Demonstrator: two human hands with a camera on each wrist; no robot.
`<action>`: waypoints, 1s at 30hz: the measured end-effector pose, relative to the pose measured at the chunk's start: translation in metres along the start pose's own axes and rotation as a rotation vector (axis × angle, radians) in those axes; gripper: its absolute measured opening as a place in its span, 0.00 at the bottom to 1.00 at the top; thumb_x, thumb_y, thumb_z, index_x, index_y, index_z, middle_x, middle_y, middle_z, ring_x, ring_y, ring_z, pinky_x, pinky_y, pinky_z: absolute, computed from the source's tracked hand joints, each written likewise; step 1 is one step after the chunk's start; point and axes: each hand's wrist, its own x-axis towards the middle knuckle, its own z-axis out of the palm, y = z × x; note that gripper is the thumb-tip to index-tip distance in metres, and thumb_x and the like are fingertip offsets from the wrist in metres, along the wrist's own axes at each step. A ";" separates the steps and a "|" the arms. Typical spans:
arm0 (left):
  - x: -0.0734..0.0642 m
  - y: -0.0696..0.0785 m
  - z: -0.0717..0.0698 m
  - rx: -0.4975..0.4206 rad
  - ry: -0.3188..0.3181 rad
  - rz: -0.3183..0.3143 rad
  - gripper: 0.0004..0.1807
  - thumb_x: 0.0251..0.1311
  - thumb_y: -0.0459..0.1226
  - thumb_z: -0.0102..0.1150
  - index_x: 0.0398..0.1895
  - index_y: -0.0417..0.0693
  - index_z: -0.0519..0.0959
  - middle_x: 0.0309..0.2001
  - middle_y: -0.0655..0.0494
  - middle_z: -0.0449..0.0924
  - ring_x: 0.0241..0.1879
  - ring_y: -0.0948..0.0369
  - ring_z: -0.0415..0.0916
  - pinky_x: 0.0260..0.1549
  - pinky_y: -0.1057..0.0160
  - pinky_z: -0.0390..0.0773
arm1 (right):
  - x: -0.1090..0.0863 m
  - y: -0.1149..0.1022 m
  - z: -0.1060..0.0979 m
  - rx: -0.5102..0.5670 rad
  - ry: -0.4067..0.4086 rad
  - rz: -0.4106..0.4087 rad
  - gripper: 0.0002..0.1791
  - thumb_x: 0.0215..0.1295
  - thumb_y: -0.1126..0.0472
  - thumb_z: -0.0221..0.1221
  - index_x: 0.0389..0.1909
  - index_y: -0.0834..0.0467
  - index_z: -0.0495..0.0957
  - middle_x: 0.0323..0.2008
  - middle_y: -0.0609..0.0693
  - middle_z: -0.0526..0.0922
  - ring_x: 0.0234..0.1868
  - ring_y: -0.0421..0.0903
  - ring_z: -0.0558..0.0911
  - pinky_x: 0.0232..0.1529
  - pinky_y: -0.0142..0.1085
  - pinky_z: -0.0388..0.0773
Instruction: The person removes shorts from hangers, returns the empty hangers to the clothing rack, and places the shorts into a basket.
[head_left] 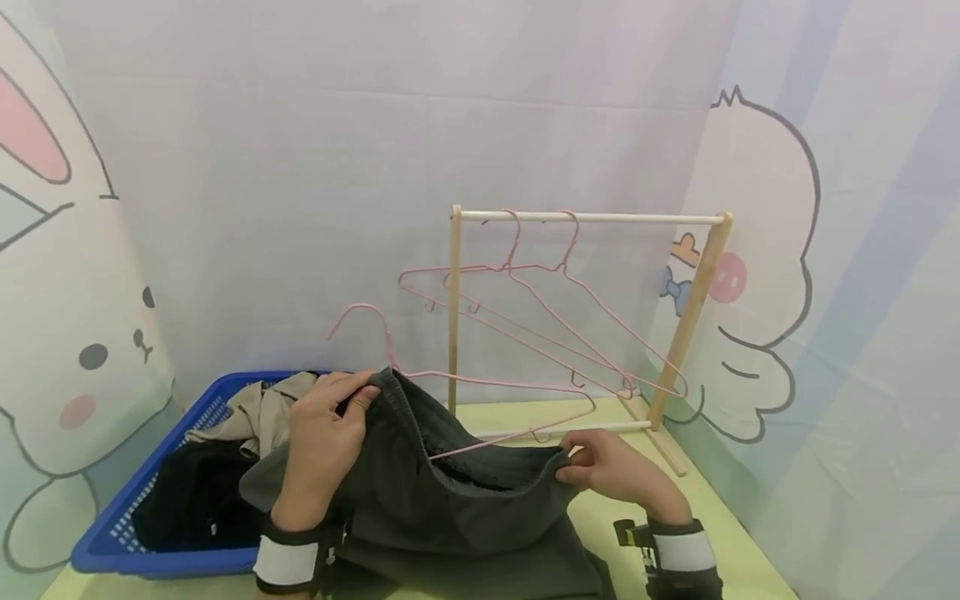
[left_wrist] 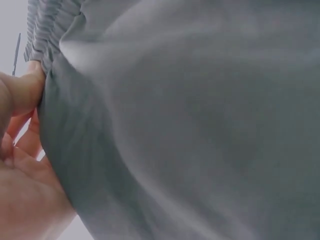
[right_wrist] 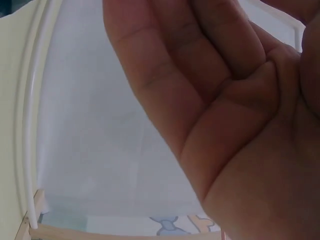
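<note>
Dark grey-green elastic-waist bottoms (head_left: 480, 533) are held up with the waist opening spread. My left hand (head_left: 322, 442) pinches the gathered waistband at its left end, thumb on the near side. At the other end, my right hand (head_left: 618, 471) pinches the waistband between thumb and fingers. A pink hanger (head_left: 495, 382) has its left part inside the waist, hidden by cloth. Its hook rises above the left hand, and its right end sticks out over the opening. The left wrist view shows the cloth (left_wrist: 190, 125) close up; the right wrist view shows mostly palm.
Behind, to the right, stands a wooden rack (head_left: 453, 317) with a white rail (head_left: 637, 218). Two pink hangers hang from it. A blue basket (head_left: 165, 562) at left holds a beige garment (head_left: 262, 417) and a black garment (head_left: 198, 500). The tabletop (head_left: 712, 533) is yellow.
</note>
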 end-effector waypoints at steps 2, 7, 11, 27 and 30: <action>0.000 0.001 0.000 -0.007 -0.006 -0.009 0.10 0.65 0.30 0.68 0.48 0.40 0.89 0.39 0.50 0.87 0.38 0.56 0.81 0.35 0.78 0.72 | 0.003 -0.001 0.004 -0.033 -0.005 0.017 0.10 0.72 0.62 0.64 0.47 0.61 0.75 0.20 0.46 0.76 0.20 0.38 0.69 0.25 0.32 0.69; 0.001 0.002 -0.001 -0.012 -0.002 -0.010 0.10 0.64 0.29 0.68 0.48 0.40 0.89 0.39 0.50 0.87 0.38 0.56 0.82 0.36 0.79 0.72 | -0.001 0.000 0.000 -0.066 -0.007 0.009 0.14 0.71 0.61 0.66 0.52 0.62 0.77 0.34 0.52 0.89 0.34 0.47 0.86 0.32 0.36 0.79; 0.001 0.003 -0.001 -0.021 -0.009 0.000 0.10 0.64 0.30 0.69 0.48 0.41 0.89 0.39 0.51 0.87 0.38 0.56 0.83 0.36 0.79 0.72 | -0.020 -0.008 -0.014 -0.119 0.082 -0.008 0.15 0.72 0.57 0.66 0.55 0.57 0.79 0.45 0.50 0.89 0.46 0.47 0.88 0.41 0.36 0.83; 0.001 0.012 0.003 -0.030 -0.088 -0.004 0.12 0.64 0.30 0.69 0.51 0.40 0.88 0.41 0.52 0.87 0.40 0.57 0.82 0.33 0.66 0.78 | -0.027 -0.065 -0.007 -0.327 0.959 -0.445 0.18 0.64 0.72 0.66 0.55 0.60 0.84 0.48 0.53 0.89 0.48 0.44 0.86 0.55 0.21 0.76; 0.001 0.015 0.004 -0.024 -0.096 -0.007 0.12 0.64 0.30 0.69 0.50 0.39 0.88 0.40 0.52 0.87 0.41 0.57 0.82 0.33 0.63 0.80 | -0.014 -0.068 0.004 -0.405 0.964 -0.512 0.21 0.63 0.70 0.68 0.58 0.60 0.83 0.52 0.53 0.88 0.54 0.52 0.85 0.62 0.25 0.72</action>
